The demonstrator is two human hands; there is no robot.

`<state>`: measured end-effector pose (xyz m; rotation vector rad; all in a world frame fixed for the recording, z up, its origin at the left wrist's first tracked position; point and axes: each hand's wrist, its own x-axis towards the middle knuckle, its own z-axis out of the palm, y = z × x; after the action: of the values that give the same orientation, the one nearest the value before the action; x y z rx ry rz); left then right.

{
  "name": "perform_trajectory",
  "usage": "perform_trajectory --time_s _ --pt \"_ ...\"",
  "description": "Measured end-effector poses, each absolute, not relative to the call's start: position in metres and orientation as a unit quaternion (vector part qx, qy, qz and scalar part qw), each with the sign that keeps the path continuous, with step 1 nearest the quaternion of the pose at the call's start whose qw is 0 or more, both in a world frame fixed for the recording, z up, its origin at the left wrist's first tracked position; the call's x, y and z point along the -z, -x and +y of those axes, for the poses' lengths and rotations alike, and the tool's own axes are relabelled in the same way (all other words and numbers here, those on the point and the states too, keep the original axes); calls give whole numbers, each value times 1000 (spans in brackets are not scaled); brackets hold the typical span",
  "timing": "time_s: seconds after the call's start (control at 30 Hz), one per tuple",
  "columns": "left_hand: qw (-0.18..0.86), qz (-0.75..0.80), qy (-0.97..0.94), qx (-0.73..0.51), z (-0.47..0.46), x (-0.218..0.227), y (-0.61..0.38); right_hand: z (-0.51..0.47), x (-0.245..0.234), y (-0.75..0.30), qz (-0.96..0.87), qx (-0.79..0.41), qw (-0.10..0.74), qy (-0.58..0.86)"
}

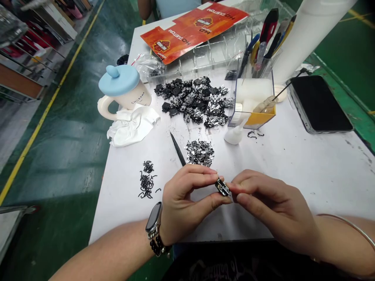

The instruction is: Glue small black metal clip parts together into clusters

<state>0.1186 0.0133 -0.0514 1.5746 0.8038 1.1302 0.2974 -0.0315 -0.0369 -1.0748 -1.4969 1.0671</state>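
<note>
My left hand (187,203) and my right hand (263,203) meet over the near edge of the white table (307,164). Between their fingertips they pinch a small black and silver part (222,187). A black pointed stick (178,149) lies just beyond my left hand. Behind it sits a small heap of silver pieces (199,152), and farther back a large pile of black and silver parts (196,101). Several thin black curved bits (147,181) lie to the left. A watch is on my left wrist, a thin bangle on my right.
A cream mug with a blue lid (121,91) and a crumpled white cloth (133,125) stand at the left. A clear tool holder (258,93), a white glue bottle (236,132), a dark tablet (320,103) and an orange printed sheet (193,29) lie farther off. Another person sits opposite.
</note>
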Motion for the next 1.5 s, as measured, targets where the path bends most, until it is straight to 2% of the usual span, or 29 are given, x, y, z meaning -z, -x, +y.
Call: perform_trajectory --time_s 0.57,0.7,0.83,1.0,1.1,1.23,1.5 --pt "451 304 -679 -494 15 53 -120 -33 39 -297 -624 -431 494 426" --pt "512 317 -638 -479 16 48 -123 -25 39 -301 -567 -489 464 473" --pt "600 318 -582 -447 16 44 -122 -17 39 -305 -566 -534 433 454" --pt "686 316 -510 -412 16 45 -122 -12 42 -309 -661 -453 420 426" --pt "701 314 -492 -409 15 45 -122 -12 43 -310 -707 -394 429 401" --pt "704 319 -486 -407 14 43 -122 -12 42 -307 -717 -371 435 398" --pt "714 313 -474 -410 13 41 -123 -20 44 -299 -623 -460 456 439"
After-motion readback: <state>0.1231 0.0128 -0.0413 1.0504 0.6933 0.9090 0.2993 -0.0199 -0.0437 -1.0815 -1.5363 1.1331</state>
